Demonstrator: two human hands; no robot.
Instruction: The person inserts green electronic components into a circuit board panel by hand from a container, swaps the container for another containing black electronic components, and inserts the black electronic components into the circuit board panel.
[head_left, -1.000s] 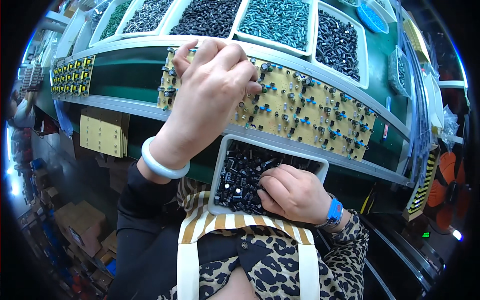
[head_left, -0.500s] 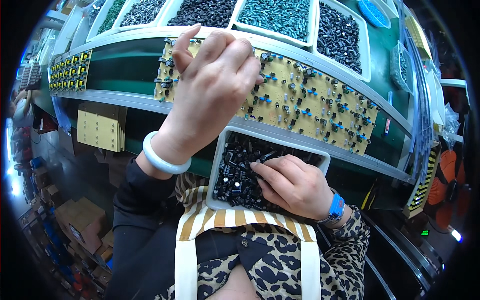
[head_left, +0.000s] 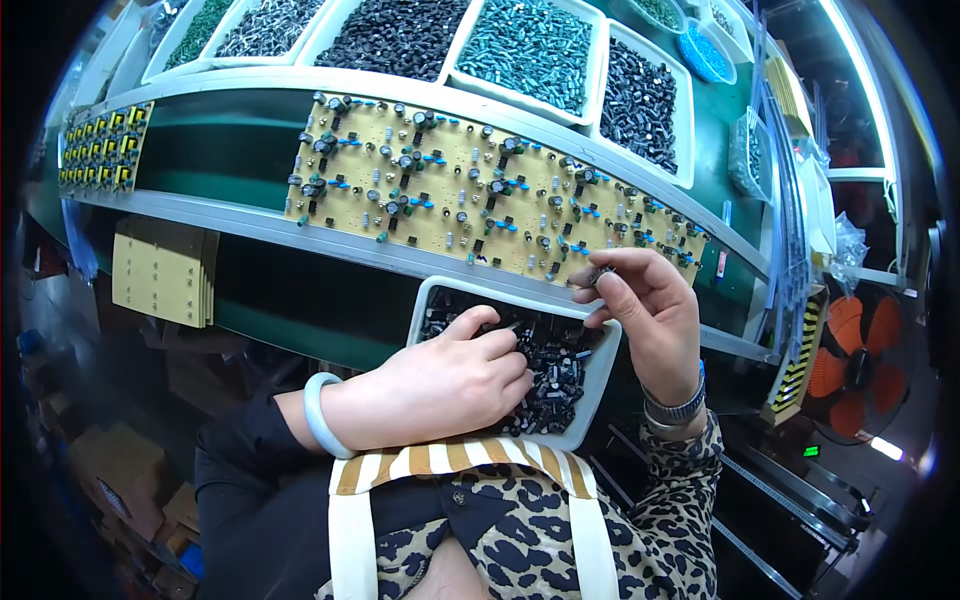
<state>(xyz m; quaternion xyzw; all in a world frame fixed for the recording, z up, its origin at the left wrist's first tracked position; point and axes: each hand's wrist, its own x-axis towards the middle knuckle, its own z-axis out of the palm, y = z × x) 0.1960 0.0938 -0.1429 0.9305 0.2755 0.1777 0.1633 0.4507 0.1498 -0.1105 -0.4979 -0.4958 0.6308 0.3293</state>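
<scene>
My left hand [head_left: 455, 385], with a pale bangle at its wrist, reaches into a white tray [head_left: 590, 400] of loose black capacitors [head_left: 555, 385]. Its fingers are curled down among the parts, and whatever they pinch is hidden. Above the tray's far right corner, my right hand [head_left: 655, 320] is raised with thumb and fingers together. Between them sits a small dark capacitor [head_left: 600, 275]; whether there is more than one I cannot tell. Just behind these fingertips lies a long tan circuit board [head_left: 400, 165], set with rows of black, blue and green components.
A metal rail [head_left: 370, 255] runs along the board's near side. Beyond it stand white bins of components, one holding teal capacitors [head_left: 530, 55]. A yellow-parts board [head_left: 105, 150] lies at left, above stacked tan boards [head_left: 160, 270]. An orange fan [head_left: 855, 365] stands at right.
My left hand has come down from over the circuit board into the tray. My right hand has lifted out of the tray with a small dark capacitor. The view has shifted.
</scene>
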